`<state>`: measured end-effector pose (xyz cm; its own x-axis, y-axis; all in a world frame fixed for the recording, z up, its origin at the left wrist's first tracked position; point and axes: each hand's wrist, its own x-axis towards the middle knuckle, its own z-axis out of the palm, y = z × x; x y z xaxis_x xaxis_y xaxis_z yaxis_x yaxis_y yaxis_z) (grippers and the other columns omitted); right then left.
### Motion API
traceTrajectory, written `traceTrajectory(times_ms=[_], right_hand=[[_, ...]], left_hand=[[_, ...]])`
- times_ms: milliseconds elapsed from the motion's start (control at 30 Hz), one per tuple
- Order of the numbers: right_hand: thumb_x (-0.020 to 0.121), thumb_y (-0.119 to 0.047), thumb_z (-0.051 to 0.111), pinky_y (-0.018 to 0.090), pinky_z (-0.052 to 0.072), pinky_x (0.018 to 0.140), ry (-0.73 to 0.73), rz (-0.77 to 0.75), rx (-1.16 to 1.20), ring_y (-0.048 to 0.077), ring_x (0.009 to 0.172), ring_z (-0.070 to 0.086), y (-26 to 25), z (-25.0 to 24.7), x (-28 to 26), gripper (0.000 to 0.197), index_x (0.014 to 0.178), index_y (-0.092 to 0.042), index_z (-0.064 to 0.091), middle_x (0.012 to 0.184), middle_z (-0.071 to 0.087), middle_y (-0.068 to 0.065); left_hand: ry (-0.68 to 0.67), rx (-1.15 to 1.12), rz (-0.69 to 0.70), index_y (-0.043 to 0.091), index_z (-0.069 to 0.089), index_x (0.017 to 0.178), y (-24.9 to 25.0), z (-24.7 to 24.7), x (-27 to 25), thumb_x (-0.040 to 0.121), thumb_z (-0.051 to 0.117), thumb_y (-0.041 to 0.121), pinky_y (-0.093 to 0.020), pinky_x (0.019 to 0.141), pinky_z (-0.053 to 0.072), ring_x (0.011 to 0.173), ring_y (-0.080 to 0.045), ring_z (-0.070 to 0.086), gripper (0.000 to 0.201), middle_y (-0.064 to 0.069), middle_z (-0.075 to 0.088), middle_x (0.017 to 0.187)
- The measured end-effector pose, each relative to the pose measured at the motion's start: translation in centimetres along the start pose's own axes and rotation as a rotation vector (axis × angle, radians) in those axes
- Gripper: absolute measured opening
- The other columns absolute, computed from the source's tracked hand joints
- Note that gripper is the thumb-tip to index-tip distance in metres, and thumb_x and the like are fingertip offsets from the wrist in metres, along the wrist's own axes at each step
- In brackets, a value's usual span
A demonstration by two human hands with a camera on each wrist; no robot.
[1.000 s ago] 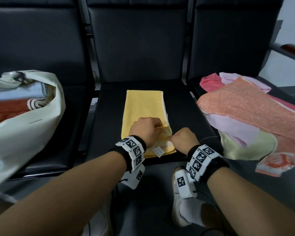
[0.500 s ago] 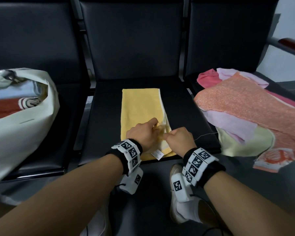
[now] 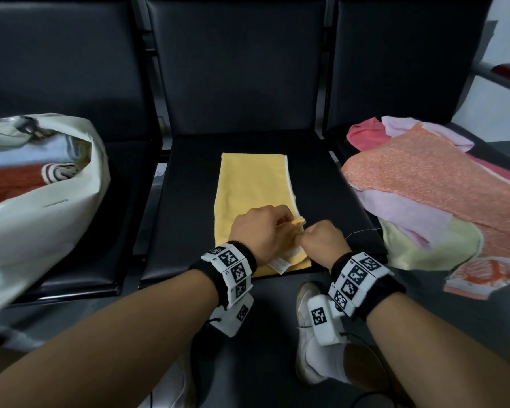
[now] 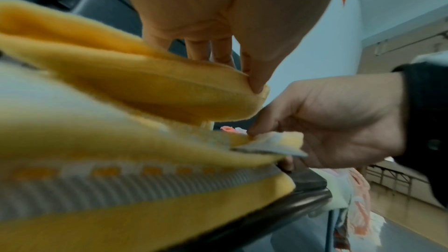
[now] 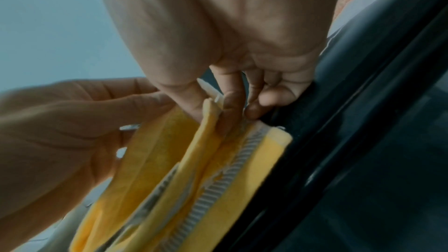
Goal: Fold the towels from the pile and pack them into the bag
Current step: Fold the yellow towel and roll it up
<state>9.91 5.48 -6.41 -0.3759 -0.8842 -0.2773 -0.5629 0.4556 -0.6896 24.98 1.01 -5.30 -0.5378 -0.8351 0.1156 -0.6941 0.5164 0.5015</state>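
Yellow towel [image 3: 249,184] lies lengthwise on the middle seat [image 3: 321,184], near end at the seat's front edge. Left hand [image 3: 259,231] and right hand [image 3: 321,241] each pinch its near right corner layers. Bare seat either side; bag [image 3: 42,207] on left seat, towel pile [image 3: 433,195] on right.

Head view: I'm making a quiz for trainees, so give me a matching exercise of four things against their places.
Things:
1. yellow towel
2. bag
3. towel pile
4. white label

Places:
A. left seat
B. right seat
C. near edge of the yellow towel
D. middle seat

Pairs: 1-D, 2-A, 3-B, 4-C
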Motion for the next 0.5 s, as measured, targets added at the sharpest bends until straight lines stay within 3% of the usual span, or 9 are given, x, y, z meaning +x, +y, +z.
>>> traceTrajectory(times_ms=[100, 233, 300, 400, 433, 500], right_hand=[[0.084, -0.013, 0.061, 0.03, 0.038, 0.057, -0.025, -0.002, -0.005, 0.023, 0.063, 0.051, 0.1, -0.3, 0.1, 0.023, 0.063, -0.003, 0.059, 0.063, 0.053, 0.007], [0.083, -0.013, 0.064, 0.028, 0.036, 0.056, -0.058, -0.016, 0.056, 0.018, 0.056, 0.048, 0.7, -0.6, 0.2, 0.036, 0.05, -0.013, 0.05, 0.044, 0.046, -0.006], [0.083, -0.015, 0.066, 0.031, 0.042, 0.063, -0.066, -0.031, 0.071, 0.021, 0.062, 0.056, 1.1, -0.6, 0.3, 0.032, 0.053, -0.009, 0.058, 0.048, 0.054, -0.003], [0.081, -0.016, 0.072, 0.033, 0.051, 0.074, -0.032, -0.1, 0.026, 0.024, 0.08, 0.068, 1.4, -0.4, 0.1, 0.013, 0.08, -0.003, 0.069, 0.075, 0.07, 0.007], [0.078, -0.016, 0.075, 0.034, 0.053, 0.077, -0.011, -0.128, 0.016, 0.021, 0.085, 0.068, 1.6, -0.2, 0.0, 0.017, 0.092, -0.009, 0.069, 0.085, 0.071, 0.003], [0.073, -0.012, 0.08, 0.037, 0.057, 0.079, 0.0, -0.187, 0.079, 0.017, 0.091, 0.067, 1.8, 0.2, -0.5, 0.045, 0.112, -0.022, 0.06, 0.099, 0.068, -0.003]], left_hand=[[-0.027, 0.067, 0.051, 0.028, 0.063, 0.11, 0.3, -0.3, -0.4, 0.102, 0.049, 0.046, -0.034, 0.074, 0.048, 0.087, -0.021, 0.059, 0.024, 0.006, 0.063, 0.099], [-0.151, 0.089, 0.085, 0.026, 0.062, 0.117, -0.3, 0.3, -1.2, 0.101, 0.055, 0.041, -0.038, 0.081, 0.05, 0.096, -0.024, 0.06, 0.023, 0.003, 0.058, 0.107], [-0.181, 0.093, 0.09, 0.025, 0.061, 0.122, -1.0, 0.5, -1.8, 0.097, 0.063, 0.035, -0.037, 0.087, 0.049, 0.104, -0.023, 0.057, 0.027, 0.001, 0.057, 0.116], [-0.115, 0.195, 0.02, 0.031, 0.057, 0.125, -2.1, 0.5, -2.7, 0.091, 0.066, 0.044, -0.038, 0.099, 0.042, 0.115, -0.022, 0.048, 0.037, 0.005, 0.054, 0.125], [-0.093, 0.213, -0.028, 0.033, 0.056, 0.125, -2.3, 0.3, -3.0, 0.089, 0.067, 0.05, -0.04, 0.101, 0.04, 0.118, -0.022, 0.046, 0.041, 0.006, 0.053, 0.127], [-0.071, 0.232, -0.138, 0.033, 0.054, 0.126, -2.6, 0.1, -3.4, 0.087, 0.068, 0.05, -0.041, 0.103, 0.038, 0.121, -0.024, 0.043, 0.045, 0.006, 0.05, 0.131]])
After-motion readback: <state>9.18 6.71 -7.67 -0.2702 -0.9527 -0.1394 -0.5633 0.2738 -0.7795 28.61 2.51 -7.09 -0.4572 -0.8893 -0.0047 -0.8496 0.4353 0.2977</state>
